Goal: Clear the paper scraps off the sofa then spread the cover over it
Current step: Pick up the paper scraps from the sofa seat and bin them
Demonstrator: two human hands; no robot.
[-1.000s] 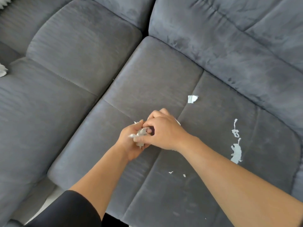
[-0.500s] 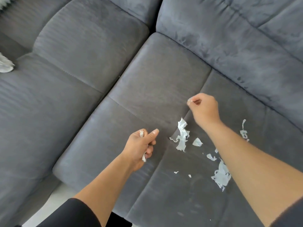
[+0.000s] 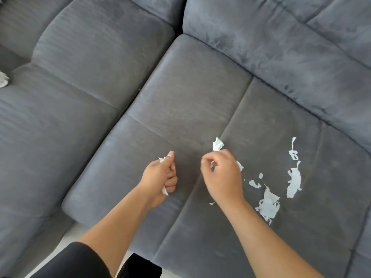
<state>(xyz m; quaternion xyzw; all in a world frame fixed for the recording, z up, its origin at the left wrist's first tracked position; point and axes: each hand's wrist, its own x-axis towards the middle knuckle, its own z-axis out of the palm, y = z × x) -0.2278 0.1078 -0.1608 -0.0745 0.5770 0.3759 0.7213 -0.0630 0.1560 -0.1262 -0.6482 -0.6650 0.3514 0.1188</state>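
The grey sofa (image 3: pixel 186 97) fills the view. My left hand (image 3: pixel 160 177) is a fist over the seat cushion, shut on white paper scraps that stick out at the thumb and below the fingers. My right hand (image 3: pixel 222 177) hovers just right of it, fingers pinched on a small white scrap. A crumpled scrap (image 3: pixel 217 144) lies just beyond my right hand. More torn scraps lie on the cushion to the right: a large ragged piece (image 3: pixel 268 206), a long piece (image 3: pixel 294 182) and small bits (image 3: pixel 254 184).
A pale grey-white object (image 3: pixel 3 79) shows at the left edge on the neighbouring cushion. The back cushions (image 3: pixel 281 47) rise along the top and right. A strip of light floor (image 3: pixel 70 235) shows below the seat's front edge.
My right hand has come back from the far scrap toward my left hand with a small scrap pinched. The left fist has stayed shut on its scraps.
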